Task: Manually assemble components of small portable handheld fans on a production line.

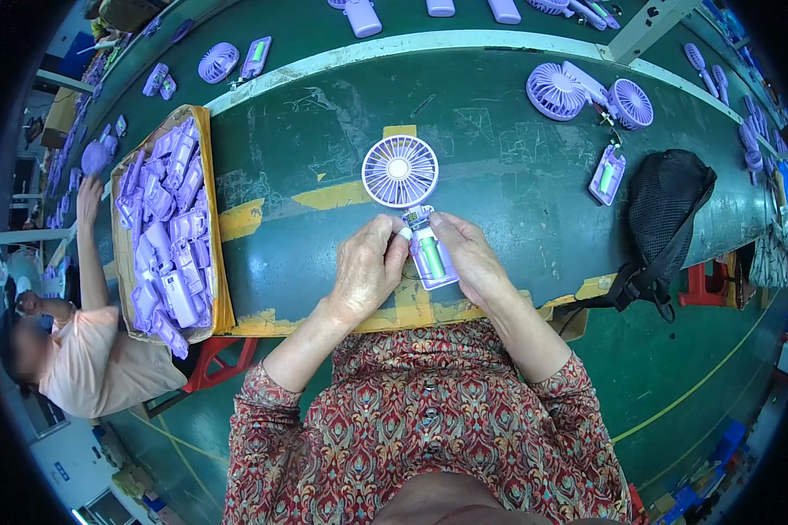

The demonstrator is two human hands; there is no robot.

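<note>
Both hands meet on a small lilac handheld fan [416, 219] just above the desk's near edge; the left hand [368, 269] closes its grip on the left side of the open handle, thumb and fingertips pinched near the neck below the round head, and the right hand [471, 255] closes on the handle's right side, fingers curled behind it; the handle [432, 257] lies open-faced, a green cylindrical cell seated in its cavity, so the shell looks like thin moulded plastic, light and stiff but likely to flex or snap at its clips if squeezed hard; the smooth sides may be a little slippery, so the long edges of the handle seem the safest place to hold, while the grille of the fan head [400, 170] and whatever fine wiring lies inside look fragile and better left untouched; beyond the hands the green desk [499, 157] offers bare room ahead and to the right, with yellow tape marks on it; to the left a cardboard box [208, 201] heaped with lilac handle shells stands near, well apart from the elbows; another open handle [607, 174] and two more fans [587, 94] lie farther right, beside a black mesh bag [665, 206] at the desk's edge; a person in a pale shirt [87, 350] works at far left.
</note>
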